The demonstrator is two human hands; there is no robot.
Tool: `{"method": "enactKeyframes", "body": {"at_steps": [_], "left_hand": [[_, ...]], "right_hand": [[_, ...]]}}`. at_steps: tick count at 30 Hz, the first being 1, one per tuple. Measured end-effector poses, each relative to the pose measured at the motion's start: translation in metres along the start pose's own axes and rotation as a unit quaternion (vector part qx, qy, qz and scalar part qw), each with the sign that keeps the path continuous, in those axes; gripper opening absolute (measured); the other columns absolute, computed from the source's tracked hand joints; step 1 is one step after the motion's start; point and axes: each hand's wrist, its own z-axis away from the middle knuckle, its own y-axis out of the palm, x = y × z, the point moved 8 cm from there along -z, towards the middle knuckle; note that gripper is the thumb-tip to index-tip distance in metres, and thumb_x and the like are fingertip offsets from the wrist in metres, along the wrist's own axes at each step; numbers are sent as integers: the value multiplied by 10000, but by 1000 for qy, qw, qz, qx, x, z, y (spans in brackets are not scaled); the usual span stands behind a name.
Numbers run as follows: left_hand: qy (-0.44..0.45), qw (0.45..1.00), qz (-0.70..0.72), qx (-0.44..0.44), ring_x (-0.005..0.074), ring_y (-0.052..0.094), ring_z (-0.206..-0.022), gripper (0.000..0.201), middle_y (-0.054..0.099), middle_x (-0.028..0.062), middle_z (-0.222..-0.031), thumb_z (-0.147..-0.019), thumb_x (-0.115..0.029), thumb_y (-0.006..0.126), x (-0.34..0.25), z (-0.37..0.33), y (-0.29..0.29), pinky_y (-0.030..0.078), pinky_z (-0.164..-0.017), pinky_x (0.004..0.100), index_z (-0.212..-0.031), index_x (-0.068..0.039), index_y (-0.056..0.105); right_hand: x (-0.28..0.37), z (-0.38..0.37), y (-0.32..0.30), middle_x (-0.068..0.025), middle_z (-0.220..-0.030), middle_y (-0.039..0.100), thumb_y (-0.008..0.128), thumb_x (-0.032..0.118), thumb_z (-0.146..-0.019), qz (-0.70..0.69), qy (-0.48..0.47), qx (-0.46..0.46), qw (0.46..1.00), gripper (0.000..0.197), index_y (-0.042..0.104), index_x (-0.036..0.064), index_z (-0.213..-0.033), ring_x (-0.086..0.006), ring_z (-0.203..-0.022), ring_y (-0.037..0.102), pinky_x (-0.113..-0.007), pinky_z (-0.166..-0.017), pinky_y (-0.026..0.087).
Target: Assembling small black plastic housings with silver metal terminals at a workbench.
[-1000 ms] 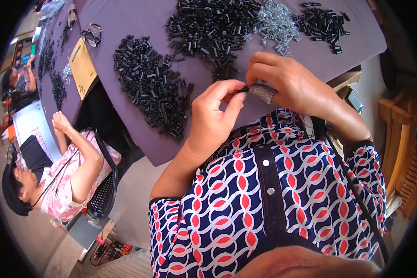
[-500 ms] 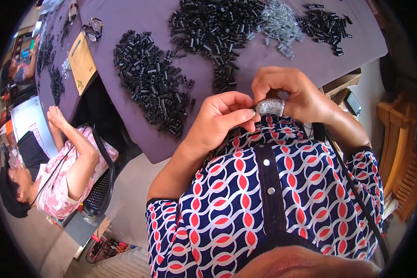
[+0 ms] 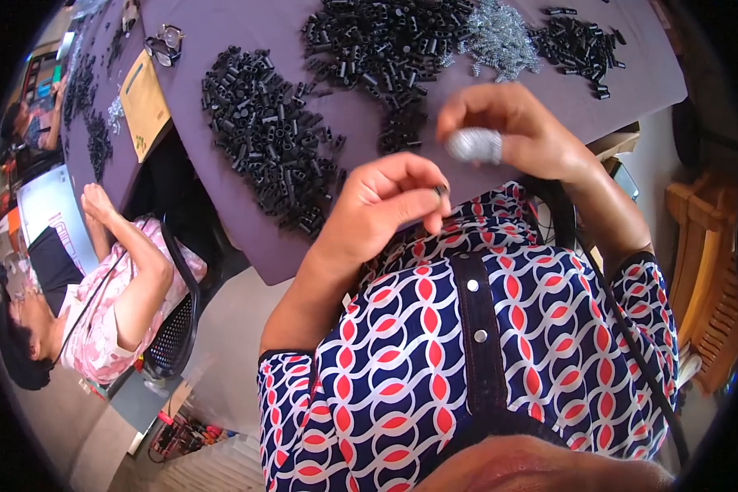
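My left hand [image 3: 385, 201] is closed in a pinch above my lap, at the table's near edge. Between its thumb and forefinger sits a small dark part [image 3: 443, 190], mostly covered by the fingers. My right hand [image 3: 529, 135] is raised over the table edge, smeared by motion, its fingers curled. A silvery, glittering wrap [image 3: 476, 146] appears to cover its thumb; whether the fingertips hold anything is not visible. Beyond it lies a heap of small silver springs [image 3: 500, 41]. Short black tubes form a large pile [image 3: 266, 131] beyond my left hand and another pile [image 3: 377, 49] farther back.
A smaller heap of black pieces [image 3: 578, 45] lies on the purple-grey tablecloth [image 3: 631, 74] at far right. Glasses [image 3: 166, 45] and a tan envelope [image 3: 145, 107] are at left. Another person [image 3: 123, 287] sits at left. A wooden chair [image 3: 701, 279] stands at right.
My right hand has parted from my left, moving up and away toward the springs. My left hand has stayed nearly in place, still pinching the dark part.
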Motion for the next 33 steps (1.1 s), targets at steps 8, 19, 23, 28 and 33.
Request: {"method": "enactKeyframes", "body": {"at_steps": [8,19,23,28,33], "left_hand": [[119,986,-29,-113,153,667,-775,152,706,99,-946,-957,-38,621,-17,0,-29,557,-746,280,-1103,4,634],[125,974,-70,-176,146,666,-765,161,709,96,-934,-945,-48,639,-18,4,-42,550,-755,271,-1094,13,635],[127,973,-93,-168,148,663,-761,162,705,100,-932,-946,-47,642,-20,-2,-33,546,-752,267,-1091,23,633],[137,967,-128,-175,145,660,-764,167,702,99,-934,-944,-42,645,-24,-2,-28,542,-748,261,-1091,34,630],[146,965,-158,-152,129,655,-766,168,700,90,-931,-944,-38,645,-25,-8,-16,537,-747,250,-1091,42,630]], "right_hand": [[16,-27,16,-117,-861,561,636,64,-769,539,-204,-77,814,95,589,36,-847,-318,-821,638,-418,-700,527],[7,-17,1,-127,-993,671,577,-161,-690,226,-50,-45,972,335,637,-36,-995,-232,-868,673,-326,-762,544],[-9,-8,0,-61,-888,673,581,-165,-818,22,34,-72,997,310,668,-29,-1083,-142,-847,664,-281,-777,539],[17,-3,6,-49,-922,670,585,-151,-831,107,-89,-65,988,299,665,-46,-1100,-127,-868,656,-269,-819,537],[-3,-5,-3,-37,-926,670,597,-150,-819,-20,-18,-30,999,234,658,-53,-1023,-124,-858,654,-267,-809,533]]}}
